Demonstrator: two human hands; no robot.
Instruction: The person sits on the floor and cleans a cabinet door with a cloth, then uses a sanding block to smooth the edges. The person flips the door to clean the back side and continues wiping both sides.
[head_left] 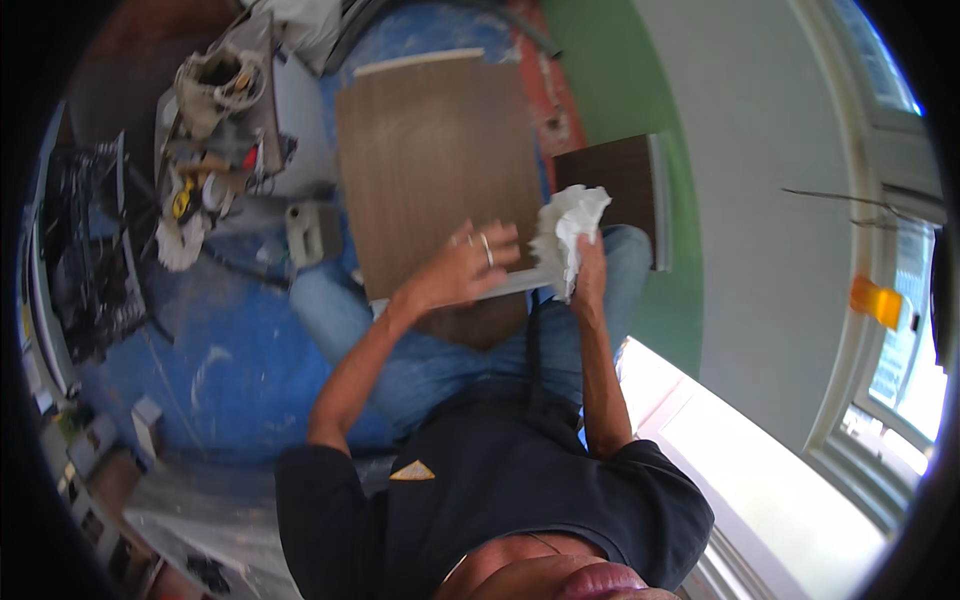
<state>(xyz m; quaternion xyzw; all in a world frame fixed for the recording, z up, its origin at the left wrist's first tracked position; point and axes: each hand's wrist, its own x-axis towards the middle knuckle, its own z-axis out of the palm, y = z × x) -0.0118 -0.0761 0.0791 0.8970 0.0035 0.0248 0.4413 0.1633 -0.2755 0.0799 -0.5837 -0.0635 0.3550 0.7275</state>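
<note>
A brown wood-grain board lies in front of me, its near edge close to my knees. Above that edge is my left hand, empty, with its fingers apart and slightly blurred; I cannot tell whether it touches the board. My right hand grips a crumpled white sheet, which sticks up beyond the fingers at the board's near right corner. Whether the sheet is paper or cloth does not show.
A darker brown panel stands by the green wall on the right. A beige jug is left of the board. Farther left, a cluttered surface bears a fabric tool bag and a yellow tape measure. Blue sheeting covers the floor.
</note>
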